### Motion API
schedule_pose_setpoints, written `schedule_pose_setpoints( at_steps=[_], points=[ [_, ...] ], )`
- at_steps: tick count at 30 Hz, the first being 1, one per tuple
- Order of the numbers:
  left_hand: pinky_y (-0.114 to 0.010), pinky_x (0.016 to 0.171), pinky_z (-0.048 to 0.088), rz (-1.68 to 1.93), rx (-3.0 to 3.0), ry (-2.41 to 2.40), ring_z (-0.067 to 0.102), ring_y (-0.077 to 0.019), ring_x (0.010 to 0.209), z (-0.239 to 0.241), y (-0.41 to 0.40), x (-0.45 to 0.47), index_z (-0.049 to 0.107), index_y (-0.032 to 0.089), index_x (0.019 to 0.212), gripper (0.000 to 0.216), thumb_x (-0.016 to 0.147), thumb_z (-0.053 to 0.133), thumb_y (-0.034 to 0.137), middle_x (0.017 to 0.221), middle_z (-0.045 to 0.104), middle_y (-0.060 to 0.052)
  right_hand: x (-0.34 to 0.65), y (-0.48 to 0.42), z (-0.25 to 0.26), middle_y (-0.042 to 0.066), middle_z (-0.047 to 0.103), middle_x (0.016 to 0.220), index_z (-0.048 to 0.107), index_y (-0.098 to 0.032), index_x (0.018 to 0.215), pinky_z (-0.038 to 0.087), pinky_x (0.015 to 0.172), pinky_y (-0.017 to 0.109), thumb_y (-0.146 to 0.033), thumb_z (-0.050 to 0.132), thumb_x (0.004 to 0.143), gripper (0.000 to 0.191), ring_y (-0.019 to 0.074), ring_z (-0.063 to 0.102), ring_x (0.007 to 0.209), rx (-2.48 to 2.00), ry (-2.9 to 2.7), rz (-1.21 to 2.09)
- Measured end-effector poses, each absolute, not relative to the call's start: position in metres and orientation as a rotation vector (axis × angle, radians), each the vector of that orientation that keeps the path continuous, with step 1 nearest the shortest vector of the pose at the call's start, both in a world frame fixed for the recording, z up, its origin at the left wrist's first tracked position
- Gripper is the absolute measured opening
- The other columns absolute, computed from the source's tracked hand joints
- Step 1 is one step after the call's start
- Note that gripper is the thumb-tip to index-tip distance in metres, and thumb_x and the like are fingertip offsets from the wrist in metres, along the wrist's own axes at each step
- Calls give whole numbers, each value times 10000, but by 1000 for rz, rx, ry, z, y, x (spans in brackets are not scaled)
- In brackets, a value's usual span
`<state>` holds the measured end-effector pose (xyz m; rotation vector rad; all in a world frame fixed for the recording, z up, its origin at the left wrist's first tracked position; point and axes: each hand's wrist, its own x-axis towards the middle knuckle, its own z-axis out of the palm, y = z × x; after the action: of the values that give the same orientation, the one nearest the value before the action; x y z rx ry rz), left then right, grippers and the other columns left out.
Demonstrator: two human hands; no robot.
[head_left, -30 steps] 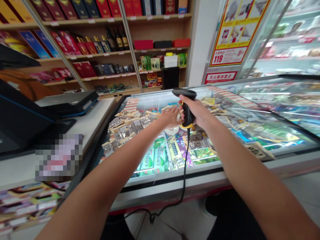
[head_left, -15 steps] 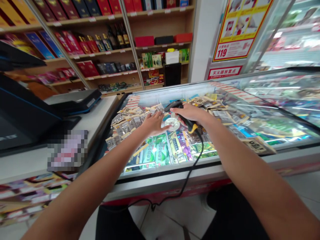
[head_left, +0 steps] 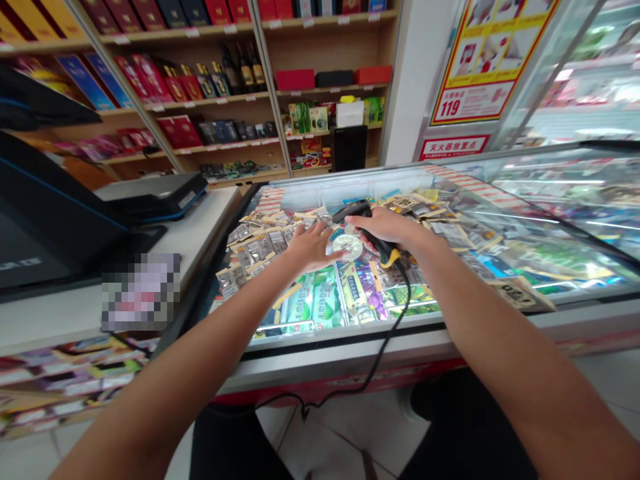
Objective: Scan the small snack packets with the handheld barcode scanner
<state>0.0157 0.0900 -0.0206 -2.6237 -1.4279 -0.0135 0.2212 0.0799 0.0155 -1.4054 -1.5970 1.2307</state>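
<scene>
The right hand (head_left: 381, 225) was wrapped around the handle of a black scanner (head_left: 351, 211) near the middle of the frame, its thumb lying along the top just behind the head. The scanner was tilted, its head toward the upper left and its yellow-trimmed butt toward the lower right. From that butt a black cable (head_left: 389, 337) curved down over the front rim of a glass-topped display case (head_left: 320, 360) toward the bottom centre.

Just left of the scanner, the left hand (head_left: 310, 248) was spread open, palm down and gripping nothing, its thumb pointing to the right. Whether it touched the glass, I could not fairly tell from this angle. Between the two hands showed a round, pale item (head_left: 347, 247), its details too blurred to read. Below the left hand, at the lower centre, lay green packets (head_left: 325, 303), with a purple packet (head_left: 376, 299) to their right.

At the left of the frame, a flat, pixelated item (head_left: 143, 287) lay on a white tabletop (head_left: 55, 317), near a dark machine (head_left: 55, 220). Shelves (head_left: 330, 50) with boxes and bottles (head_left: 243, 67) filled the upper left and centre, and a yellow-and-red poster (head_left: 493, 63) hung at the upper right.
</scene>
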Motion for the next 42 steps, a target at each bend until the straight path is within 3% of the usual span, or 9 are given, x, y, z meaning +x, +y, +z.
schedule_pose_setpoints(
  at_steps=[5,9,13,20,26,29,33,42],
  points=[
    [-576,1172,183,-63,-2459,-1391,464,-369,1338,-23,92,12,526,123,1426,792,925,353,711,1426,548,-195,224,93,11,51,620,560,548,-218,682,453,401,301,-549,692,846,397,179,564,430,-1450,-1575,1105],
    [-549,1166,198,-117,-2382,-1344,376,-392,1402,-22,95,1,503,171,1466,730,930,424,662,1488,478,-201,224,94,14,63,619,579,548,-210,667,439,400,295,-540,672,871,407,168,557,431,-1441,-1552,1076],
    [-511,1140,280,-122,-2474,-1343,305,-361,1461,-19,102,-9,452,249,1498,656,969,366,627,1593,355,-149,222,91,15,66,611,567,529,-215,633,426,388,300,-538,697,854,426,166,545,418,-1447,-1549,1076],
    [-501,976,425,-126,-2378,-1418,500,-395,1254,-20,99,-16,543,166,1365,601,968,386,588,1459,466,-204,219,84,20,73,618,567,556,-205,604,443,420,310,-512,706,861,428,167,549,418,-1467,-1573,1035],
    [-518,1041,396,-187,-2405,-1342,479,-380,1301,-8,89,-15,606,131,1285,535,984,398,521,1466,461,-213,218,79,22,67,610,547,553,-203,599,421,422,301,-485,708,868,419,155,532,404,-1499,-1611,984],
    [-523,1117,346,-197,-2497,-1326,400,-375,1409,-1,64,-21,499,155,1427,624,990,359,577,1554,373,-213,220,82,20,50,586,536,559,-209,653,410,402,292,-495,725,849,384,153,523,406,-1428,-1550,1057],
    [-616,1160,256,-100,-2503,-1383,239,-446,1498,-10,22,-48,372,199,1541,809,914,425,707,1641,235,-216,227,84,24,28,586,590,568,-208,744,422,384,269,-502,767,801,360,132,513,435,-1270,-1322,1179],
    [-520,1176,281,-63,-2371,-1094,404,-364,1432,-20,37,-96,494,164,1463,601,991,434,529,1552,415,-214,239,79,47,-69,468,557,497,-237,789,379,392,217,-532,726,781,374,83,416,420,-780,-949,1473]
  ],
)
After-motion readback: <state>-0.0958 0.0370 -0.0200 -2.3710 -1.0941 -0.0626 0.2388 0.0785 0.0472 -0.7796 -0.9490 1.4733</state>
